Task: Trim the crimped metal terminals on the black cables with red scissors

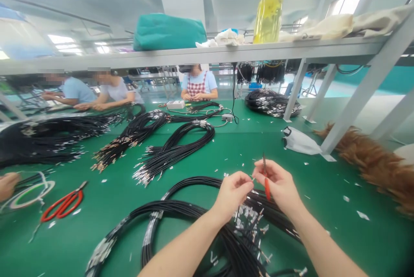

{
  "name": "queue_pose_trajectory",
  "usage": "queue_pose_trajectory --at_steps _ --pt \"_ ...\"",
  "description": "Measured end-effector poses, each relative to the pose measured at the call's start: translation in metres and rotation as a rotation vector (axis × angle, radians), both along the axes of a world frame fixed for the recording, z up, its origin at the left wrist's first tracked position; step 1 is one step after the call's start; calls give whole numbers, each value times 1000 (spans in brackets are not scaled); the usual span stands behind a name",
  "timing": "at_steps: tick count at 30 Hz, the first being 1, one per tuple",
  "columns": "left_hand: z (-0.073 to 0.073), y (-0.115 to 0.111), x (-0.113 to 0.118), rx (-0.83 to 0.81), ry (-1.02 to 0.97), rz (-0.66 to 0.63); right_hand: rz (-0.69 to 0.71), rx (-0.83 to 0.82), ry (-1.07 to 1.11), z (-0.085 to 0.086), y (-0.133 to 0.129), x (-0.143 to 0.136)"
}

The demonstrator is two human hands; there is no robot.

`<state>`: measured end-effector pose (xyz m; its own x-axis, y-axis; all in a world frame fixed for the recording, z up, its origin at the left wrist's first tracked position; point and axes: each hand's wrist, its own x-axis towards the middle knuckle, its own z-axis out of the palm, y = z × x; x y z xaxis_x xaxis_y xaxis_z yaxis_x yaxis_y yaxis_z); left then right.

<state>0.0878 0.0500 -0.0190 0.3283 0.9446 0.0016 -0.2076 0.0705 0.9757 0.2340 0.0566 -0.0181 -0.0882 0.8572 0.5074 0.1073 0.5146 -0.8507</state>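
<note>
My left hand (233,193) is closed in a pinch on the end of a thin black cable, mostly hidden by the fingers. Close beside it, my right hand (274,184) grips a small tool with an orange-red handle (267,188) and a dark pointed tip facing up; its exact kind is unclear. The two hands' fingertips nearly meet. Beneath them lie a bundle of black cables (237,242), with pale tags near the ends, and a large coil of taped black cables (194,208).
On the green table (181,236) lie red-handled scissors (64,203), more cable bundles (184,143), a white pouch-like thing (300,141) and scattered scraps. Another person's hand (8,184) is at the left edge. A shelf (181,59) crosses above; its metal leg (359,91) stands right.
</note>
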Motion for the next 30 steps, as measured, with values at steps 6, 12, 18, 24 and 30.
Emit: queue_pose_trajectory --at_steps 6,12,18,24,30 --pt "-10 11 -17 -277 -178 -258 78 86 -85 -5 8 -8" --pt "-12 13 -28 -343 -212 -331 46 -15 -26 -12 5 -21" --pt "-15 10 -24 -259 -115 -89 24 -203 96 -25 11 -26" --pt "-26 8 -20 -80 91 58 42 -276 91 -21 10 -28" --pt "-40 10 -19 -70 302 6 -505 134 -489 13 5 65"
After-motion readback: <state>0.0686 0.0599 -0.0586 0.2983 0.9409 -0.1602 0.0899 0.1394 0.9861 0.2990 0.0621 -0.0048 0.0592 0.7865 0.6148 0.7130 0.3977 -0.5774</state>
